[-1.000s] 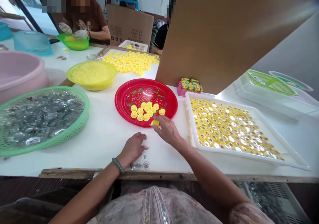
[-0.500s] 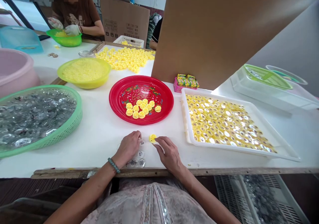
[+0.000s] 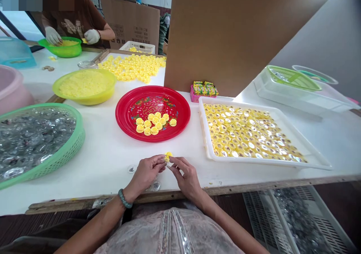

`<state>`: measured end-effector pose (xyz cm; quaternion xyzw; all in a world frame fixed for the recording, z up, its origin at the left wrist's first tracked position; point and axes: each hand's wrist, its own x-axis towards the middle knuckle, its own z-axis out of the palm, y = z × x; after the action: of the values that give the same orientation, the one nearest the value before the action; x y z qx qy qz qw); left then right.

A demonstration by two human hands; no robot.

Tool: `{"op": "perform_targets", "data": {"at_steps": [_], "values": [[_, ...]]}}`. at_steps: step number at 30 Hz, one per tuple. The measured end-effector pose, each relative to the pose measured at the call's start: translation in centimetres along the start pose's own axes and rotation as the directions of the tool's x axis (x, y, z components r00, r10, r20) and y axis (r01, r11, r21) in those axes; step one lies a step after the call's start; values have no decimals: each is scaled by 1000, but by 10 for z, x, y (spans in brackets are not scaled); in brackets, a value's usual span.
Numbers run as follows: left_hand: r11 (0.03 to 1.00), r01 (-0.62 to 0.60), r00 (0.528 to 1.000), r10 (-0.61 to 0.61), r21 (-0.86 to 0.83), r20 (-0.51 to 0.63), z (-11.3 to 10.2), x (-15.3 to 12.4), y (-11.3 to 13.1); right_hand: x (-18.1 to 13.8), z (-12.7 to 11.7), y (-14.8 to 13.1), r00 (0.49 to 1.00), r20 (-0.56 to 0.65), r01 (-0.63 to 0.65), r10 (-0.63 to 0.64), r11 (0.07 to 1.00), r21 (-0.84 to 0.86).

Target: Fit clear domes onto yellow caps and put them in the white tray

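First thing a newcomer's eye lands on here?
The red plate mid-table, with a cluster of yellow caps on it. To its right, a white tray packed with yellow pieces with shiny centres; to its left, a green basket heaped with clear, glittering pieces. At the front edge, the left hand and right hand meet at a small yellow piece.

And look at that: a bright red plate with gold and green flowers swirling across its middle, a sunny yellow cap out near the edge, a lime-green basket with lattice holes on the left, and a teal bead bracelet!
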<state>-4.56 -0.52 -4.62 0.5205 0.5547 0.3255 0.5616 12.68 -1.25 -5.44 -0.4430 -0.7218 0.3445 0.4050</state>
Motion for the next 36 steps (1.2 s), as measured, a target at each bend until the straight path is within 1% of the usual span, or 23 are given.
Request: {"op": "perform_targets", "data": {"at_steps": [1,2,4,6,8,11,13,18,20,23,26,28,30,32,34,36], "values": [[992,15,1000,-12,-121,26,3,-2,2,2,-1,0,999,-18,-27,28,999,39],[979,18,999,-11,-201,37,6,-3,4,4,-1,-1,998,-27,-56,58,996,73],[966,6,1000,0,-260,26,11,-6,8,6,-5,-1,991,-26,-126,130,983,135],[967,-19,1000,20,-254,2,12,-7,11,8,-8,-1,982,-2,-186,190,963,196],[977,-53,999,50,-204,-22,11,-8,13,8,-12,-3,979,31,-205,203,949,241],[991,-88,995,83,-98,-45,8,-8,13,7,-15,-8,985,69,-168,156,952,256],[993,-96,995,93,-67,-41,7,-8,12,7,-15,-11,990,71,-134,119,957,258],[988,-79,997,79,-133,-12,10,-8,14,8,-17,-14,996,15,-90,89,963,254],[981,-45,999,49,-187,15,12,-9,15,8,-18,-13,997,-17,-67,72,975,211],[931,68,998,-66,-358,17,17,-12,14,4,-18,-9,999,-40,-29,31,998,59],[836,159,984,-177,-526,17,24,-16,10,-4,-15,-5,999,34,16,-12,993,-120],[806,178,978,-208,-564,13,30,-17,7,-8,-12,-3,997,73,54,-38,974,-220],[819,154,982,-191,-552,-9,35,-18,6,-10,-8,-3,996,71,66,-47,956,-286],[869,99,990,-134,-485,-38,37,-16,8,-9,-6,-3,999,50,34,-20,955,-293],[938,47,995,-73,-344,-64,36,-14,10,-4,-7,-3,999,38,-22,34,964,-263],[994,-3,992,-11,-110,-128,31,-11,11,3,-12,-2,996,39,-65,77,967,-246]]}}
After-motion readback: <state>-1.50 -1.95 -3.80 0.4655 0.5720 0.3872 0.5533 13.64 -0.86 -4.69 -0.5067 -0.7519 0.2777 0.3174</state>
